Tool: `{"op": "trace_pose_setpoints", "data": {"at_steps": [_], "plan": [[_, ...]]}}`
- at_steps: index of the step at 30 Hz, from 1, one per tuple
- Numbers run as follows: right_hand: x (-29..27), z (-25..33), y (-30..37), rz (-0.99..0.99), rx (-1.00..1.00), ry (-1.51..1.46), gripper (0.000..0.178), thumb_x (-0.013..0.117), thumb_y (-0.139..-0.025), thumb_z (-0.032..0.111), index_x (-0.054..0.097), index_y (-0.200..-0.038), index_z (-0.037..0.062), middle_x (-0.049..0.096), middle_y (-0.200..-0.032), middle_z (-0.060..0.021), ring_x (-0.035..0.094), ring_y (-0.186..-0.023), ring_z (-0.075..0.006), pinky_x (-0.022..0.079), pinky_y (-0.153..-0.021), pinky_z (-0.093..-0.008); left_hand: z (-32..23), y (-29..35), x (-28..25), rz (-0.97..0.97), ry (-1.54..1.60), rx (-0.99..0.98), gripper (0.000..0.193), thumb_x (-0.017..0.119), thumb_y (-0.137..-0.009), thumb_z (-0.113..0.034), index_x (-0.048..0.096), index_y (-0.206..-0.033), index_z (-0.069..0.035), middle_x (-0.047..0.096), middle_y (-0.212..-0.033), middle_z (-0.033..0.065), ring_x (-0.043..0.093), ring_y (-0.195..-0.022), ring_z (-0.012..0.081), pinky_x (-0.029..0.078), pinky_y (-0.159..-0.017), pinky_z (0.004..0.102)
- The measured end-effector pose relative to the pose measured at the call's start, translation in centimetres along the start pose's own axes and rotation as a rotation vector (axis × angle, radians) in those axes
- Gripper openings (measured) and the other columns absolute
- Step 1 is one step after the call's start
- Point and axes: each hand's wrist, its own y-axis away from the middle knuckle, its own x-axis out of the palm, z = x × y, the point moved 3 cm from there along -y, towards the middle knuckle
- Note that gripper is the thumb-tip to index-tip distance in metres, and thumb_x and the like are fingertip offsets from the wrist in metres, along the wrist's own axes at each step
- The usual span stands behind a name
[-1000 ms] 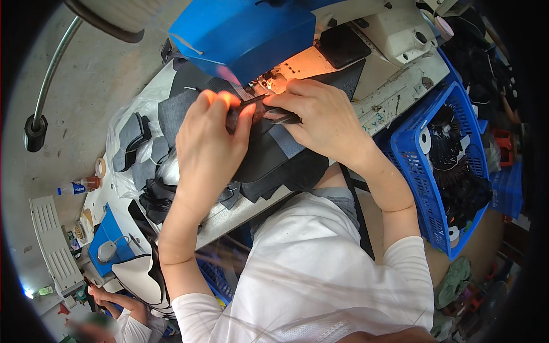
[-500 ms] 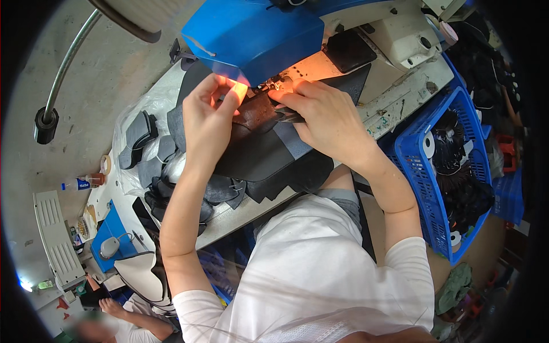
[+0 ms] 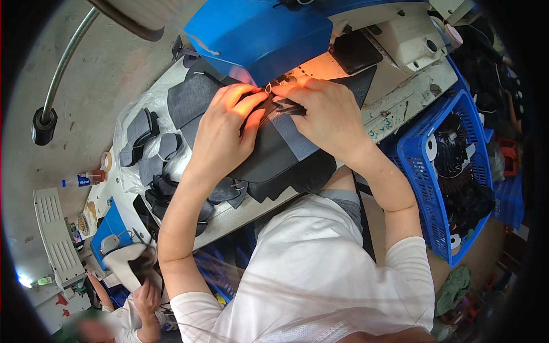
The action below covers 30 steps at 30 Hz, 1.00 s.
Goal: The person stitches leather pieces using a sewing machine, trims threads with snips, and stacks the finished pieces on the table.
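Under the blue sewing machine head [image 3: 257, 40], my two hands meet in the orange lamp light. My left hand [image 3: 226, 128] comes from the left, fingers curled and closed on a black piece of material [image 3: 264, 108], its fingertips beside the machine's working point. My right hand [image 3: 329, 117] is closed around dark thread snips [image 3: 290, 107], whose pointed blades face left; its thumb and index fingertips almost touch the left ones. A small pale loop [image 3: 269, 88] shows between the fingertips. Black sheet pieces [image 3: 260, 163] spread beneath both hands.
Cut dark pieces [image 3: 142, 128] lie on clear plastic at the left. A black phone-like slab [image 3: 355, 51] rests behind my right hand. A blue crate [image 3: 413, 150] with black goods stands at the right. Another person's hand [image 3: 147, 297] holds a pale piece at lower left.
My left hand has moved right, toward the right hand, and turned knuckles up, covering the brownish lit patch. The right hand has hardly shifted. The other person has lifted the pale piece.
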Motion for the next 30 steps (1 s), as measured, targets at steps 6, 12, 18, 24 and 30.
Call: {"op": "trace_pose_setpoints", "data": {"at_steps": [6, 12, 18, 24, 30], "plan": [[-1.3, -0.6, 1.1, -0.014, -0.006, -0.104, 0.024, 0.07, -0.074, 0.01, 0.074, -0.098, 0.0098, 0.065, -0.079, -0.0061, 0.065, -0.07, -0.0268, 0.052, -0.062, -0.0361, 0.9, -0.9, -0.8, 0.049, -0.016, 0.125, 0.024, 0.068, -0.082, -0.007, 0.07, -0.105, -0.001, 0.065, -0.102, 0.0141, 0.06, -0.099, 0.0332, 0.051, -0.086, 0.0398], [-1.6, -0.6, 1.7, -0.081, 0.014, -0.16, 0.023, 0.072, -0.07, 0.007, 0.073, -0.093, 0.009, 0.064, -0.076, -0.0052, 0.064, -0.067, -0.0251, 0.052, -0.059, -0.0339, 2.4, -1.5, -0.5, 0.114, 0.135, 0.054, 0.024, 0.07, -0.082, -0.009, 0.072, -0.105, -0.003, 0.063, -0.093, 0.0137, 0.06, -0.092, 0.0325, 0.051, -0.082, 0.0392], [-1.6, -0.5, 1.6, -0.107, 0.002, -0.155, 0.023, 0.071, -0.069, 0.005, 0.073, -0.091, 0.0099, 0.064, -0.075, -0.0042, 0.064, -0.068, -0.0241, 0.051, -0.058, -0.0337, 1.8, -1.2, -0.2, 0.047, 0.066, 0.022, 0.023, 0.07, -0.083, -0.009, 0.071, -0.104, 0.001, 0.061, -0.1, 0.0143, 0.061, -0.094, 0.0333, 0.051, -0.082, 0.0398], [-1.4, -0.7, 1.7, -0.117, 0.008, -0.155, 0.022, 0.071, -0.069, 0.005, 0.073, -0.09, 0.0087, 0.064, -0.075, -0.0045, 0.064, -0.068, -0.0248, 0.052, -0.059, -0.0346, -0.4, -0.6, -0.3, 0.034, -0.084, -0.012, 0.026, 0.07, -0.083, -0.01, 0.068, -0.105, 0.004, 0.061, -0.101, 0.0154, 0.06, -0.098, 0.0359, 0.051, -0.084, 0.0417], [-1.3, -0.7, 1.8, -0.125, 0.006, -0.143, 0.02, 0.072, -0.07, 0.007, 0.073, -0.09, 0.0086, 0.063, -0.075, -0.0044, 0.064, -0.068, -0.0247, 0.052, -0.06, -0.0345, -0.9, -0.5, -0.6, 0.085, -0.144, -0.039, 0.031, 0.07, -0.084, -0.013, 0.067, -0.112, 0.001, 0.064, -0.111, 0.0155, 0.06, -0.1, 0.0361, 0.049, -0.089, 0.0421]]}}
